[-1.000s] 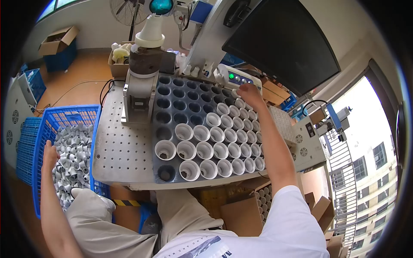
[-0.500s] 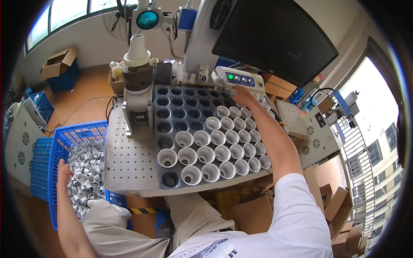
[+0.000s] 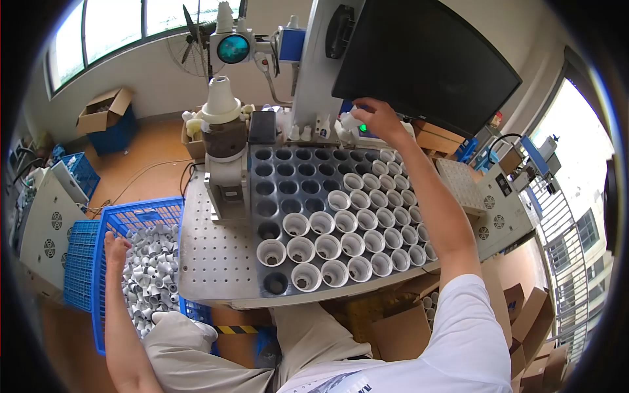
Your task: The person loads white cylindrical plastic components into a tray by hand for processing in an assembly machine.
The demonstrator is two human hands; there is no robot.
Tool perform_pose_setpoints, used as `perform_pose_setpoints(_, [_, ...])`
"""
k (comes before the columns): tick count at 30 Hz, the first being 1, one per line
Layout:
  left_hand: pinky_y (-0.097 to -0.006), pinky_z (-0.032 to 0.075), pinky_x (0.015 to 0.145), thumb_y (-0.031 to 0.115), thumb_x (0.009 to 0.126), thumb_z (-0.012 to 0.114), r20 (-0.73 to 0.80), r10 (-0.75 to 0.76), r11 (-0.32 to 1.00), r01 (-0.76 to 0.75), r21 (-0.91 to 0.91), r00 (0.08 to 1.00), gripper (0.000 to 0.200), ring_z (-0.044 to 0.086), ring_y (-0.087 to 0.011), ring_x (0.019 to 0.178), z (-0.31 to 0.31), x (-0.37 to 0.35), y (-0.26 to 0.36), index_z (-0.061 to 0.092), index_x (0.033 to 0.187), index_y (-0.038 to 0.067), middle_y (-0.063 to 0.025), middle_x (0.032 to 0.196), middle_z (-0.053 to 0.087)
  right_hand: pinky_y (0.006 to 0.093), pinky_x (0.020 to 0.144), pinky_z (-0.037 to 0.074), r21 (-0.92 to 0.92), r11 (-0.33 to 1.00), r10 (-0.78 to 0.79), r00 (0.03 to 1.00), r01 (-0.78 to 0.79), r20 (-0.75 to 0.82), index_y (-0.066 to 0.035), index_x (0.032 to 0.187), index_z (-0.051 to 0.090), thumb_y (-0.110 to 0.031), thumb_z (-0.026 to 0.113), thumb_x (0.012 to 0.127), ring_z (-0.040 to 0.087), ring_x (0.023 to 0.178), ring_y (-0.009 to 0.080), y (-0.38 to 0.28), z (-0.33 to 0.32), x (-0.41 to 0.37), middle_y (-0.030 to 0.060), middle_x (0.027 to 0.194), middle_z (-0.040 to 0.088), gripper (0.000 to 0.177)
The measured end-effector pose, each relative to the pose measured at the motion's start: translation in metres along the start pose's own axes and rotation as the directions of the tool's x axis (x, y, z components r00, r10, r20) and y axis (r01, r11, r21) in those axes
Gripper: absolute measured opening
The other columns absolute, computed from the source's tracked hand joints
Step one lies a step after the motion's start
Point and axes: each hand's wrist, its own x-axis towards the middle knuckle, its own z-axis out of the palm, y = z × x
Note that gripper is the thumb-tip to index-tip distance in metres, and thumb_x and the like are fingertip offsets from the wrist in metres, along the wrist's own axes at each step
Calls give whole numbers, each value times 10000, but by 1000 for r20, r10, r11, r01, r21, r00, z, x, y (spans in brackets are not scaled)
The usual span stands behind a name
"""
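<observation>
My right hand (image 3: 379, 118) is raised over the back of the holed metal tray, its fingers closed on a white cup (image 3: 350, 120). Behind it a control box with a lit green button (image 3: 363, 128) is mostly hidden. White cups (image 3: 327, 247) fill the front and right holes of the tray (image 3: 263, 247); dark holes show at the back left. My left hand (image 3: 116, 250) is over the left part of a blue crate (image 3: 100, 295) of small grey-white parts (image 3: 154, 262). Its fingers are bent, and whether they hold anything is too small to tell.
A machine column (image 3: 226, 157) with a white cone on top stands left of the tray, on a perforated plate (image 3: 209, 262). A large black monitor (image 3: 426, 65) hangs at the back right. Cardboard boxes (image 3: 403, 327) sit below the table on the right.
My right hand has risen from the tray's back edge, and a white cup now shows in its fingers. The view has shifted, so the table appears lower and further right.
</observation>
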Motion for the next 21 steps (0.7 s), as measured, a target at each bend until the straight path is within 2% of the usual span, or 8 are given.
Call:
perform_pose_setpoints(1, [-421, 461, 611, 65, 757, 454, -54, 35, 995, -40, -93, 998, 104, 550, -268, 626, 5, 4, 8, 428, 697, -16, -176, 749, 515, 333, 829, 491, 63, 998, 4, 999, -6, 39, -17, 1167, 600, -312, 625, 762, 643, 940, 266, -10, 3, 0, 205, 1057, 660, 502])
perform_pose_setpoints(2, [-390, 471, 615, 52, 763, 447, -36, 103, 990, -106, -91, 994, 83, 567, -233, 640, 7, 10, 13, 445, 699, -1, -168, 734, 569, 327, 802, 497, 126, 992, 0, 997, -10, 83, -17, 1168, 589, -297, 629, 762, 643, 904, 252, -17, 5, -4, 198, 1026, 662, 495])
perform_pose_setpoints(3, [-367, 483, 647, 39, 774, 418, -27, 68, 988, -71, -139, 997, 57, 593, -206, 671, 1, -6, 66, 465, 771, 6, -161, 735, 625, 321, 776, 503, 186, 982, -8, 992, -16, 129, -16, 1170, 578, -282, 633, 762, 642, 868, 238, -24, 10, -7, 190, 994, 664, 490])
perform_pose_setpoints(6, [-350, 498, 688, 20, 780, 365, -125, 183, 941, -210, -266, 975, 93, 615, -205, 710, 9, -19, 130, 449, 814, -1, -155, 771, 656, 298, 679, 503, 332, 943, -78, 965, -9, 249, -6, 1134, 529, -212, 651, 748, 599, 757, 183, -37, 26, -17, 140, 862, 617, 454])
perform_pose_setpoints(10, [-350, 516, 759, 1, 771, 336, -152, 194, 847, -244, -473, 969, 103, 628, -221, 754, 15, -36, 228, 421, 824, -19, -168, 791, 653, 234, 564, 422, 407, 912, -152, 966, 55, 211, -18, 1011, 471, -164, 662, 751, 498, 693, 103, -61, 36, -28, 67, 823, 525, 355])
perform_pose_setpoints(13, [-347, 511, 813, 1, 763, 342, -188, 306, 778, -359, -515, 933, 111, 625, -219, 790, 16, -30, 282, 407, 851, -21, -175, 808, 652, 228, 551, 381, 292, 943, -193, 976, 158, 96, -51, 915, 462, -175, 675, 740, 434, 659, 86, -62, 40, -23, 19, 756, 455, 302])
perform_pose_setpoints(16, [-348, 520, 836, 6, 750, 302, -274, 416, 730, -498, -469, 867, 173, 645, -227, 849, 16, -10, 319, 466, 732, -48, -217, 894, 673, 251, 612, 381, 329, 932, -175, 984, 151, 45, -63, 804, 440, -229, 713, 693, 433, 654, 118, -63, 42, -16, 35, 732, 449, 337])
perform_pose_setpoints(21, [-329, 481, 870, 4, 742, 328, -367, 389, 772, -516, -370, 845, 308, 622, -231, 894, 14, -30, 426, 617, 668, -71, -199, 951, 686, 235, 569, 357, 587, 803, -122, 993, 101, -4, -112, 736, 427, -206, 737, 727, 382, 624, 76, -67, 48, -6, -21, 688, 402, 324])
